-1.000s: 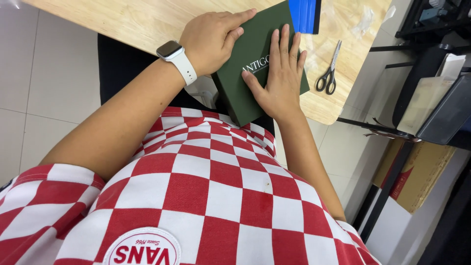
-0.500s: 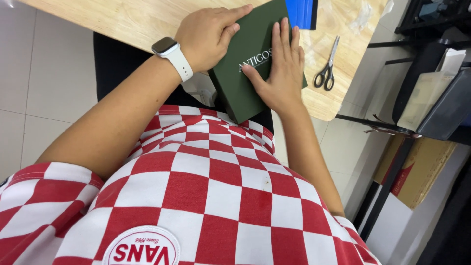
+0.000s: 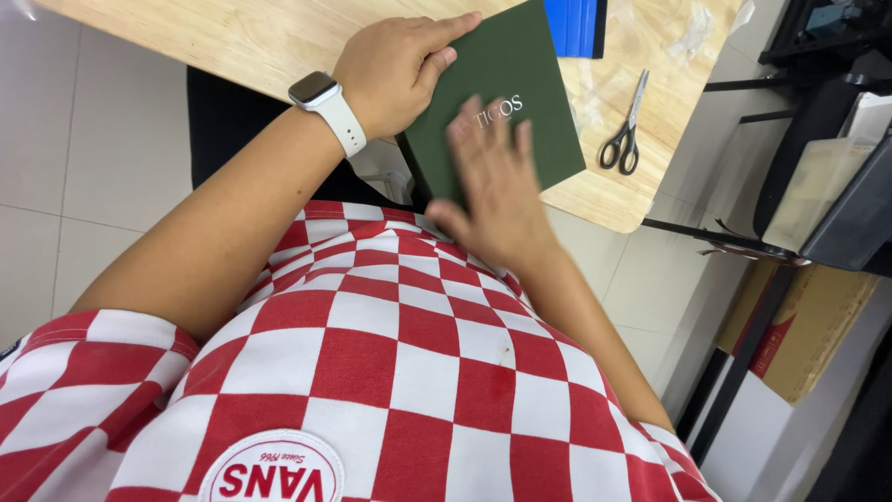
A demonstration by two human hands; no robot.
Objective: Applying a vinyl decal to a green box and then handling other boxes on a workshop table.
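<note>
A dark green flat rectangular book [image 3: 506, 93] with pale lettering on its cover lies on the near edge of a light wooden tabletop [image 3: 242, 37], one corner jutting past the edge toward the person. The left hand [image 3: 395, 70] rests on the book's left side, fingers together and laid along the far-left edge, thumb pressed against the cover, so it steadies the book rather than lifting it. A white-strapped smartwatch [image 3: 325, 107] sits on that wrist. The right hand [image 3: 492, 186] lies flat on the near part of the cover, fingers spread and pointing away from the body; it is blurred, and the palm covers the book's near corner, so I cannot tell how firmly it presses.

Just beyond the book's far right corner is a blue flat object [image 3: 576, 23], partly cut off by the top of the view. To the right of the book, apart from it, a pair of scissors with black handles [image 3: 624, 130] lies on the wood, blades pointing far. Nearer the camera is the person's red-and-white checked shirt [image 3: 390, 353]. At the right, off the table, stand a black metal frame [image 3: 743, 363] and a brown cardboard box [image 3: 808, 325] on the pale tiled floor [image 3: 84, 177].
</note>
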